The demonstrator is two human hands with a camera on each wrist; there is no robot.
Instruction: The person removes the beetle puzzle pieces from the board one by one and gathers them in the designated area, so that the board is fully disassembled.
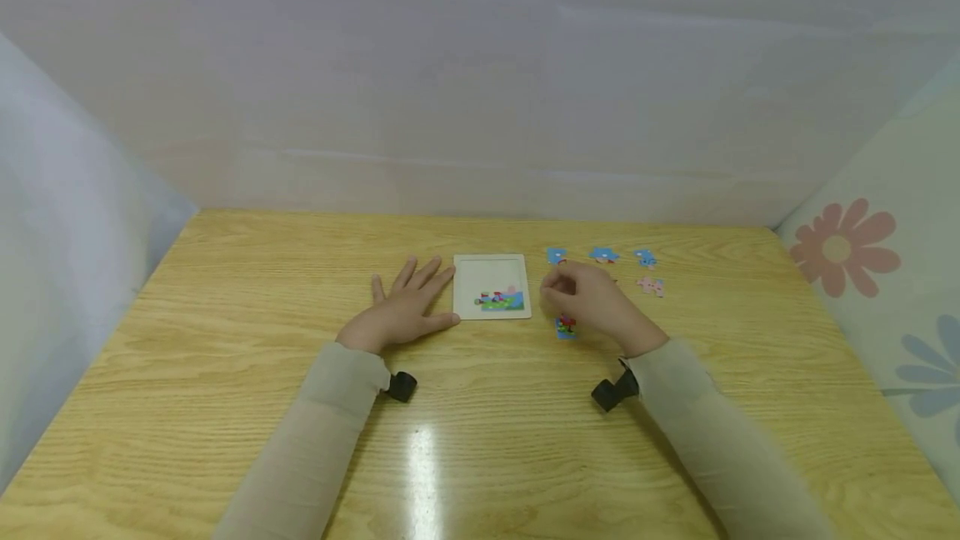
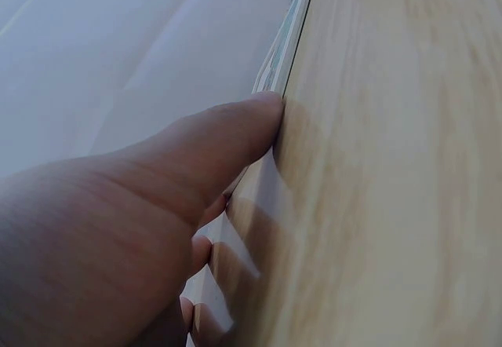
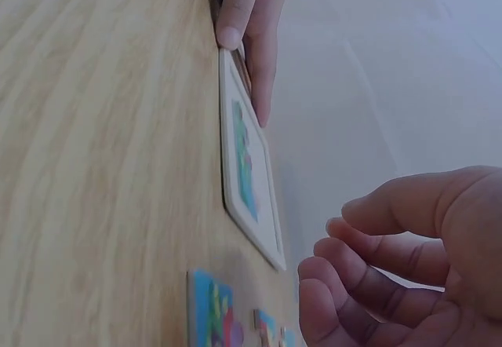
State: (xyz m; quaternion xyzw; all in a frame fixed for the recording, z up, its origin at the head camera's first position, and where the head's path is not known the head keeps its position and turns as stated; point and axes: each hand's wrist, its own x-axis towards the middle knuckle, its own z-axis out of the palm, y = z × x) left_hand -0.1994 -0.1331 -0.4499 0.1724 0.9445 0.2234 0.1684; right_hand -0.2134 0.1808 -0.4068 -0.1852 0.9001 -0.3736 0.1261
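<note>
My left hand [image 1: 408, 307] lies spread on the table, its thumb and a fingertip touching the left edge of a square puzzle tray [image 1: 491, 259]. In the left wrist view, the thumb [image 2: 227, 131] presses against the tray's side. Joined colourful puzzle pieces [image 1: 501, 300] fill the tray's lower right part. My right hand [image 1: 588, 298] hovers just right of the tray, above a loose red, green and blue puzzle piece [image 1: 566, 328]. Its fingers are loosely curled, thumb tip near the index fingertip, and nothing shows between them in the right wrist view.
Several more loose pieces lie behind and right of the right hand, among them blue ones [image 1: 556, 255], [image 1: 603, 254] and a pink one [image 1: 651, 286]. Another is mostly hidden by that hand. A pale cloth wall [image 1: 480, 107] rises behind the wooden table [image 1: 487, 423].
</note>
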